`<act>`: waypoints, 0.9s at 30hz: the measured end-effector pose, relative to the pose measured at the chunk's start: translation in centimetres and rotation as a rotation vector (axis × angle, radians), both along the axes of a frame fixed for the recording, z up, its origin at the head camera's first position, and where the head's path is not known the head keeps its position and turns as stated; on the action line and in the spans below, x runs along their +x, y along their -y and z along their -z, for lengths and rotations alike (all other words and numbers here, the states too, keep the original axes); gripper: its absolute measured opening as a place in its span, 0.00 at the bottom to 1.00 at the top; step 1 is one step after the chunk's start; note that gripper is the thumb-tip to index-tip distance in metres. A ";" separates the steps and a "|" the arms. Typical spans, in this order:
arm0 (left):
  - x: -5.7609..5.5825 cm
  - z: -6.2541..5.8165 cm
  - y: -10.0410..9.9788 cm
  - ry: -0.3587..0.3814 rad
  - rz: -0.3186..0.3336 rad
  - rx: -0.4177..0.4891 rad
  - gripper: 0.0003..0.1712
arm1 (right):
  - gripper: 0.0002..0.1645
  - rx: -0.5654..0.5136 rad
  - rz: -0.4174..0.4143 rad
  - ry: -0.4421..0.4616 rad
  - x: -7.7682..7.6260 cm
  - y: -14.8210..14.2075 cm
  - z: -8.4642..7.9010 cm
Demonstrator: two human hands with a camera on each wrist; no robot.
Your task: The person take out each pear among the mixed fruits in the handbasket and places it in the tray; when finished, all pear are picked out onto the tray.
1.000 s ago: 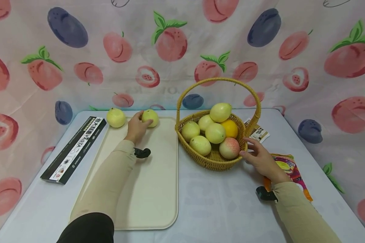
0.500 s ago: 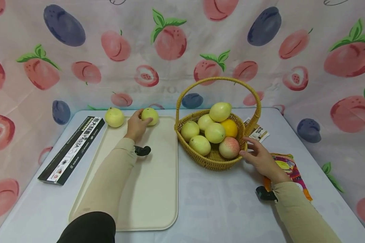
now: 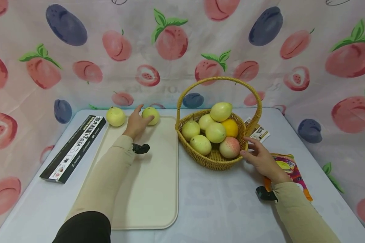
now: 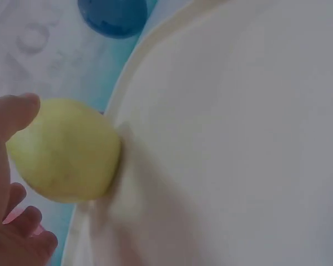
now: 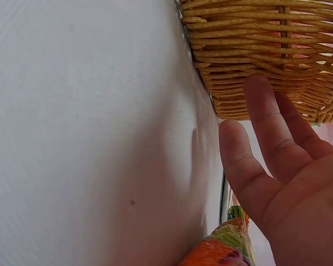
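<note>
In the head view my left hand (image 3: pixel 137 123) is spread beside a round yellow-green fruit (image 3: pixel 152 115) at the far edge of the beige tray (image 3: pixel 149 189). Seen from the left wrist, the thumb (image 4: pixel 19 111) overlaps the fruit's (image 4: pixel 66 152) side, while the other fingers stand apart from it. A second such fruit (image 3: pixel 116 116) sits at the tray's far left corner. My right hand (image 3: pixel 263 160) touches the right side of a wicker basket (image 3: pixel 213 164). In the right wrist view its fingers (image 5: pixel 266 119) extend fairly straight toward the woven wall.
Several yellow-green fruits (image 3: pixel 215 132), an orange (image 3: pixel 230 128) and a peach (image 3: pixel 229 147) lie in the basket under its tall handle (image 3: pixel 219 79). A black pasta box (image 3: pixel 73 148) lies left of the tray. A colourful packet (image 3: pixel 292 170) lies under the right forearm, a small card-like pack (image 3: pixel 259 133) behind the basket.
My left hand's fingers have spread and drawn slightly left off the fruit, which stays on the tray's far edge. The right hand and basket have not moved.
</note>
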State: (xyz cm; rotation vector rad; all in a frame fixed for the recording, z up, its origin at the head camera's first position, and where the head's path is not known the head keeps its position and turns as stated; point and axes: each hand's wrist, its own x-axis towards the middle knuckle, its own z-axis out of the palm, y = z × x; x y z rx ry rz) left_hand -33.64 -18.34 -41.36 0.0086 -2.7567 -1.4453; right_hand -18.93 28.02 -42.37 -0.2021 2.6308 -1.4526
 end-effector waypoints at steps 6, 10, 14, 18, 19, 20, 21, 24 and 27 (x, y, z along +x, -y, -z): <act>1.5 -1.0 0.4 -0.011 0.064 0.013 0.47 | 0.40 -0.003 -0.008 -0.007 0.1 0.0 0.1; 2.9 -1.4 0.3 -0.005 0.116 0.057 0.46 | 0.41 -0.003 -0.007 -0.001 0.0 -0.1 0.0; 4.4 -1.8 -0.2 -0.012 0.172 0.122 0.46 | 0.42 -0.003 -0.006 0.006 -0.1 -0.1 -0.1; 6.0 -2.3 -0.9 -0.032 0.232 0.156 0.45 | 0.42 -0.003 -0.008 0.009 -0.1 -0.1 0.0; 6.4 -2.4 -1.1 -0.036 0.249 0.161 0.45 | 0.42 -0.003 -0.008 0.011 -0.1 -0.1 0.0; 6.8 -2.5 -1.3 -0.042 0.265 0.162 0.44 | 0.42 -0.001 -0.009 0.013 -0.1 -0.1 0.0; 7.2 -2.6 -1.5 -0.048 0.279 0.161 0.44 | 0.43 -0.001 -0.009 0.015 0.0 -0.1 0.1; 8.2 -2.9 -2.2 -0.069 0.312 0.152 0.42 | 0.43 -0.004 -0.008 0.021 0.0 0.0 0.1; 9.0 -3.3 -3.2 -0.079 0.337 0.140 0.41 | 0.42 -0.006 -0.005 0.021 -0.1 0.0 0.0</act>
